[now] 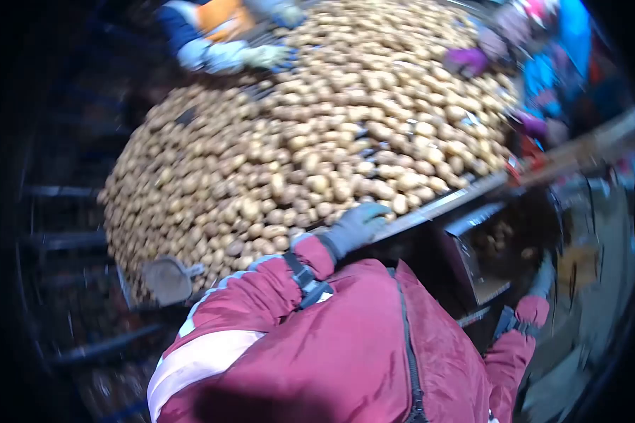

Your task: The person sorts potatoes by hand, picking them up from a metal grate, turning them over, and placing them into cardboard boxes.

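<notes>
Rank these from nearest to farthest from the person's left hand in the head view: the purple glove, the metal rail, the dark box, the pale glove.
1. The metal rail: right at the left hand, along the potato pile's near edge.
2. The dark box: lower right, below the rail.
3. The purple glove and the pale glove: across the pile, too close to call.

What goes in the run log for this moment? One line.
left hand: gloved, at metal rail beside potatoes | right hand: gloved, low near bin, blurred | co-workers' gloved hands on far side

Potato heap (pixel 296 141) packed edge to edge; co-worker glove (pixel 268 56) at far rim
</notes>
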{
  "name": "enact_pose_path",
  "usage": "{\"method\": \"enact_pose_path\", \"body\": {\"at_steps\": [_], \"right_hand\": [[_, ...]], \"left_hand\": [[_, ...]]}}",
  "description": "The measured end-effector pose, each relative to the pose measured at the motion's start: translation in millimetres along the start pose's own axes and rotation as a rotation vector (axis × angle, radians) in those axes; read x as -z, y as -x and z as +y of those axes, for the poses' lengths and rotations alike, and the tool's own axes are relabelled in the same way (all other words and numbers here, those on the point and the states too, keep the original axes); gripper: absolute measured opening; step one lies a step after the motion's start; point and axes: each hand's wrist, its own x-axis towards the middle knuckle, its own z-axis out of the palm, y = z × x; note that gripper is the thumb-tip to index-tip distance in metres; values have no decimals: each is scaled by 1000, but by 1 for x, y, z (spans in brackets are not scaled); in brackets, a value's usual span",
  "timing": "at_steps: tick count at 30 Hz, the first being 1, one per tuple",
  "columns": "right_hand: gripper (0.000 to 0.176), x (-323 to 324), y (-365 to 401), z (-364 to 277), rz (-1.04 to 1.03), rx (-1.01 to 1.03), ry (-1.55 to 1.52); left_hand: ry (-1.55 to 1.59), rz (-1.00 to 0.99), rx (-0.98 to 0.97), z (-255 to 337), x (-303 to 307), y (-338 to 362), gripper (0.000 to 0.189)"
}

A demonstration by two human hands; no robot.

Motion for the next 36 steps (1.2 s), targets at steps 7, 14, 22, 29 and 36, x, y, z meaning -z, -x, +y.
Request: {"method": "enact_pose_path", "body": {"at_steps": [7, 14, 22, 29, 36], "right_hand": [[32, -282, 173, -49, -677, 26, 160], [27, -459, 297, -12, -1248, -91, 338], [61, -583, 368, 67, -1406, 587, 638], [44, -624, 363, 86, -1395, 931, 999], [36, -559, 359, 97, -1678, 214, 405]], "left_hand": [[-30, 389, 352, -82, 75, 91, 28], [-411, 718, 514, -143, 143, 169, 46], [138, 582, 917, -140, 117, 148, 57], [1516, 850, 639, -120, 150, 166, 50], [1004, 655, 433, -91, 133, 126, 52]]}}
